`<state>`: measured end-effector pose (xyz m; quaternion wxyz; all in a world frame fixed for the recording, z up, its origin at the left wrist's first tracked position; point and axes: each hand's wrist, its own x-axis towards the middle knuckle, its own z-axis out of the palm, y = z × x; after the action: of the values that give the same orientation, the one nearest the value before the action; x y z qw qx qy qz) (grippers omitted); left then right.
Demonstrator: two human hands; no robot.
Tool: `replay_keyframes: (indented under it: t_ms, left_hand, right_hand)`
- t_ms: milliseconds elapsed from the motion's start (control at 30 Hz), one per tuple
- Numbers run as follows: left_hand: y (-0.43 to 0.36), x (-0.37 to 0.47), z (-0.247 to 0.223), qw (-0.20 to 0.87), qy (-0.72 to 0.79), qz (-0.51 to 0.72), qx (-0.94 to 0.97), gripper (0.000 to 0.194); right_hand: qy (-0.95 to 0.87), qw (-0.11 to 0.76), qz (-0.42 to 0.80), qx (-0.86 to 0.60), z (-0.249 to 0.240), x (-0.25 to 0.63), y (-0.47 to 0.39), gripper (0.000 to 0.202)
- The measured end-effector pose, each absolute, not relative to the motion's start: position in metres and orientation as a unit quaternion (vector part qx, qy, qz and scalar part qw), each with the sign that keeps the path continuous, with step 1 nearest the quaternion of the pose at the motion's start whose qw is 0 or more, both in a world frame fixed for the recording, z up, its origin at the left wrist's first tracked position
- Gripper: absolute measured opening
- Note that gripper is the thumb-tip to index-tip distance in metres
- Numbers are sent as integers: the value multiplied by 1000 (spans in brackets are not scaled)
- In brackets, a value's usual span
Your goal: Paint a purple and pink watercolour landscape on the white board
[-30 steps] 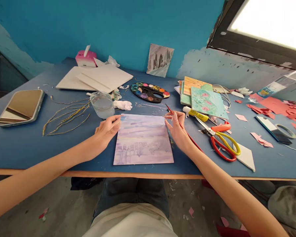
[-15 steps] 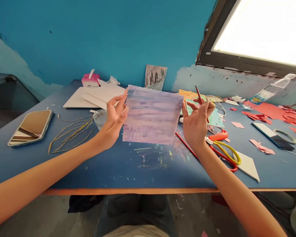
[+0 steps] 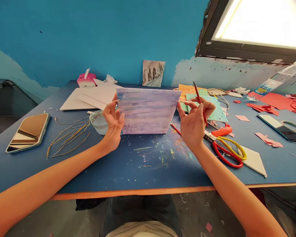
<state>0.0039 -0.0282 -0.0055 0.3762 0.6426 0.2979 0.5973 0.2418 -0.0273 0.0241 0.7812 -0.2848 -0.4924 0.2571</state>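
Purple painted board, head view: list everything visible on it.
The painted board is a thin, flat, four-sided panel, stiff-looking, possibly card or canvas board. Streaky horizontal bands of lilac and blue-violet cover its face, with drip-like vertical marks at lower left. It stands steeply tilted above the blue table; whether its lower edge touches down is unclear. The left hand grips its left edge; fingers of the right hand, which also holds a red paintbrush, meet its right edge. Its back is hidden.
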Motion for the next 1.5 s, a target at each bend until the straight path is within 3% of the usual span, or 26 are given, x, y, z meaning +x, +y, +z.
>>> replay_keyframes:
  t_ms: [367,667,967,1067,1233,1500]
  left_hand:
    - [-29,6,-7,331,260,622,660,30]
    - [-26,5,-14,336,267,646,632,32]
    - [-33,4,-8,532,217,621,534,45]
    - [-30,3,-7,578,199,604,510,39]
    - [-26,4,-7,630,210,592,457,39]
    - [-30,0,-6,662,222,556,452,49]
  right_hand:
    - [-466,790,265,-296,21,240,-34,36]
    - [-473,794,302,-235,21,242,-39,15]
    - [-465,802,271,-258,24,245,-41,14]
    - [-467,799,248,-285,25,243,-43,16]
    - [-466,814,267,-222,27,239,-45,20]
    - [-430,815,280,-269,32,240,-50,22]
